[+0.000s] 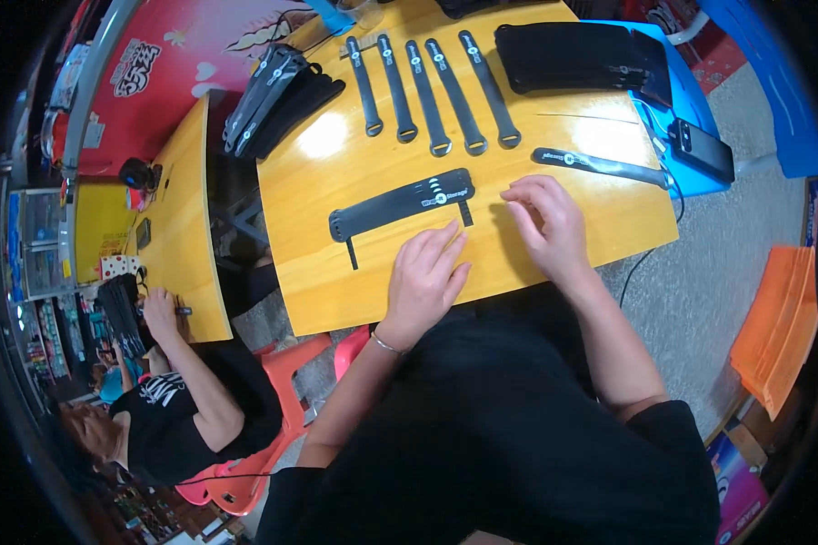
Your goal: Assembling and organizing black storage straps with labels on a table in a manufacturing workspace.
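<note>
On the yellow table (291, 300) in front of me lies a wide black wrap strap (400, 207) with white print near its right end. Two short black strips (353, 254) stick out from under its near edge. My left hand (423, 277) rests just nearer than its right end, fingers stretched out, holding nothing. To the right, my right hand (550, 222) is raised a little over the table, fingers curved and apart from the thumb, nothing visible between them. Just beyond it, a single narrow black strap (600, 167) lies crosswise near the table's right edge.
Several narrow black straps (418, 91) with slotted ends lie in a row at the far side. A strap pile (273, 100) stands far left, a black stack (563, 59) far right. A black phone-like device (703, 150) sits on blue plastic. Another person (182, 400) works at left.
</note>
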Available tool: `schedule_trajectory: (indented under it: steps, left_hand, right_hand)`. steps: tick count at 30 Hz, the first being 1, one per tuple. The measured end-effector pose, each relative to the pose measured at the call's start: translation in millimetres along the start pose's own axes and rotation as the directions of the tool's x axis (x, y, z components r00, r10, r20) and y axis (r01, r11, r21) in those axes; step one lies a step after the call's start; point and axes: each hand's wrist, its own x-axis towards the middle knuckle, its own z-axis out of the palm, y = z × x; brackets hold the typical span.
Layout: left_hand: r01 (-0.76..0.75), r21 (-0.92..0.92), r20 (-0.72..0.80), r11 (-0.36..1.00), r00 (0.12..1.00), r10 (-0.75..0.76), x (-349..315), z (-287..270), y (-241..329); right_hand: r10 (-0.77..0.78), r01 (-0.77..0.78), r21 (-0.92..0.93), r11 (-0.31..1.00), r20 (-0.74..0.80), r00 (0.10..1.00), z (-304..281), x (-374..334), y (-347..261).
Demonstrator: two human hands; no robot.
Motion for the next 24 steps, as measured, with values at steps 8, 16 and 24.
schedule_trajectory:
  steps: [8,16,24]
  left_hand:
    - [0.000,-0.018,-0.079,1.000,0.997,-0.002,-2.6,0.1,0.5]
    - [-0.024,-0.063,-0.155,0.998,0.988,0.014,-7.4,-0.3,-3.2]
    - [-0.065,-0.211,-0.245,0.975,0.970,0.011,-10.0,-3.1,-4.6]
  right_hand:
    - [-0.012,0.014,-0.070,0.997,0.023,1.000,0.9,0.6,-4.9]
    - [-0.014,0.019,-0.073,0.997,0.061,0.998,1.8,-1.9,-10.1]
    - [-0.035,0.043,-0.102,0.994,0.076,0.996,1.6,-0.4,-12.5]
